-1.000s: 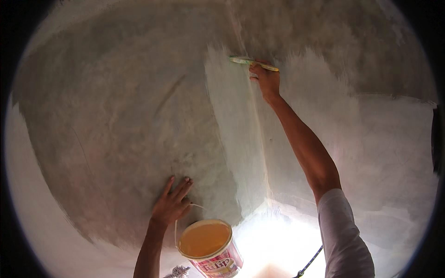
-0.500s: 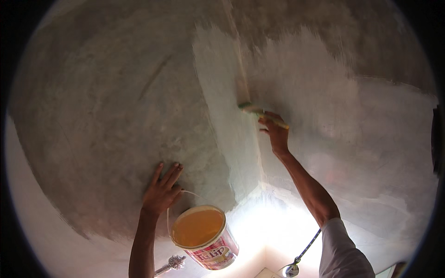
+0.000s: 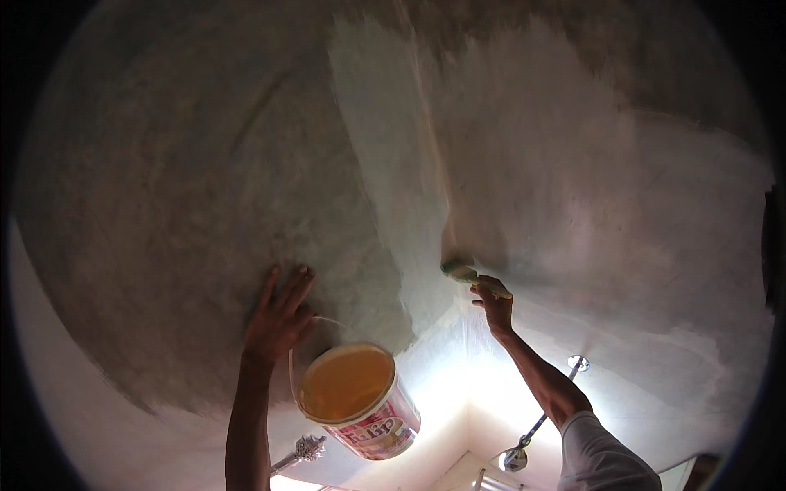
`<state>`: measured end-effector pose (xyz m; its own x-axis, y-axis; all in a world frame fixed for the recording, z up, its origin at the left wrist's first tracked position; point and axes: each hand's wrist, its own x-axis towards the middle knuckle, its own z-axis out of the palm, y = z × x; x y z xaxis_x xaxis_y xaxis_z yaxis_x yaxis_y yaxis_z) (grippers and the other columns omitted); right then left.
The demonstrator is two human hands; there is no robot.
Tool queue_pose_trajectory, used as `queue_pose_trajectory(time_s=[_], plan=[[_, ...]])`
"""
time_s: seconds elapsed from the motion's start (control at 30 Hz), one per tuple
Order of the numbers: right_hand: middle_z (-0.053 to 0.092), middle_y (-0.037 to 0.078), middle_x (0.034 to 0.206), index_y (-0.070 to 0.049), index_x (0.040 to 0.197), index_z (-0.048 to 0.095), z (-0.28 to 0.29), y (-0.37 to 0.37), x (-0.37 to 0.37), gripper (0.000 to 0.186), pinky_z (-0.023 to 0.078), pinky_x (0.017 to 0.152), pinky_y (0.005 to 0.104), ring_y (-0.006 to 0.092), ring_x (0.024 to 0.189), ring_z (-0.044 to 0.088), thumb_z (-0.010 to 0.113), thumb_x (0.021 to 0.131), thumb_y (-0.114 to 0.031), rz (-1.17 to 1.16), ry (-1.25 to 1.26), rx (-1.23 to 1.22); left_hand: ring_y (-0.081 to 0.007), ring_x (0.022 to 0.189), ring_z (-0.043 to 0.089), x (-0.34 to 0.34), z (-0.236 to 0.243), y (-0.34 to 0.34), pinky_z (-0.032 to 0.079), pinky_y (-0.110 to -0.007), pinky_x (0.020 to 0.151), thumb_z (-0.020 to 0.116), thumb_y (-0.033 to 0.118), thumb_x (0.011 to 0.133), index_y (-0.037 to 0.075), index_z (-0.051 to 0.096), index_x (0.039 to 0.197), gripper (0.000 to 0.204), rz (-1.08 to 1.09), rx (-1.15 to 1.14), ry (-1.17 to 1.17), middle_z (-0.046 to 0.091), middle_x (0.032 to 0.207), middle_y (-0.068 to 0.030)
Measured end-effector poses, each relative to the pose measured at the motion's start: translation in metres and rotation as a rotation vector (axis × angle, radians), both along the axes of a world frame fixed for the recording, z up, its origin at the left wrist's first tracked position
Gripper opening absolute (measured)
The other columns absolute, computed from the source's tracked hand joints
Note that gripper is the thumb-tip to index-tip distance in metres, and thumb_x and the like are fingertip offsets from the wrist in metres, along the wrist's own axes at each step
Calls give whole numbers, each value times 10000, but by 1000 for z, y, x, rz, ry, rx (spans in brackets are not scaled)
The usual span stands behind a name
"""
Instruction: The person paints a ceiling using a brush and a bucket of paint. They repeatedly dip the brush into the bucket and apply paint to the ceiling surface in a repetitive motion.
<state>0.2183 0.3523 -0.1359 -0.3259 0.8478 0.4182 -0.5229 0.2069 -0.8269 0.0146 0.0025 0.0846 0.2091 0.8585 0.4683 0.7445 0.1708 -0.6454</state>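
Note:
My left hand (image 3: 281, 321) lies against the dull grey surface, its fingers stretched out. A paint bucket (image 3: 381, 430) with red and white sides hangs from that hand by a thin pale handle (image 3: 292, 372), which passes behind the hand near the thumb. Orange-tan colour shows inside the tilted bucket; I cannot tell whether it is liquid or the inner wall. My right hand (image 3: 496, 308) is closed round the handle of a paintbrush (image 3: 461, 271). The bristles touch the lighter painted band (image 3: 385, 155) along the corner line. Part of the brush handle is hidden by my fingers.
Bright light glares at the lower middle, near a corner. A dark rod (image 3: 536, 425) with shiny round ends hangs beside my right forearm. An ornate silvery finial (image 3: 309, 448) stands below the bucket. A dark object (image 3: 771, 250) is at the right edge.
My right hand has drawn the brush down along the corner line, toward the bright corner. My left hand and the bucket appear slightly higher as the view shifts. Both holds are the same.

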Motion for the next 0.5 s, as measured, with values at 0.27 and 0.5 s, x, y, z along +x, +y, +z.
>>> queue_pose_trajectory(time_s=[0.27,0.5], plan=[[669,71,947,-39,1107,597,-62,0,7,251,579,632,293,156,868,667,621,878,-139,-51,-145,-81,-236,1372,327,1,0,3,212,-544,1145,713,290,725,118,631,695,194,-18,5,-38,400,1439,-96],[617,19,768,-50,985,635,-34,4,-12,168,503,531,249,80,677,598,649,853,-154,-141,-245,63,-231,1380,313,-6,-5,2,210,-543,1145,699,314,744,117,636,699,211,-23,32,15,383,1451,-88]])
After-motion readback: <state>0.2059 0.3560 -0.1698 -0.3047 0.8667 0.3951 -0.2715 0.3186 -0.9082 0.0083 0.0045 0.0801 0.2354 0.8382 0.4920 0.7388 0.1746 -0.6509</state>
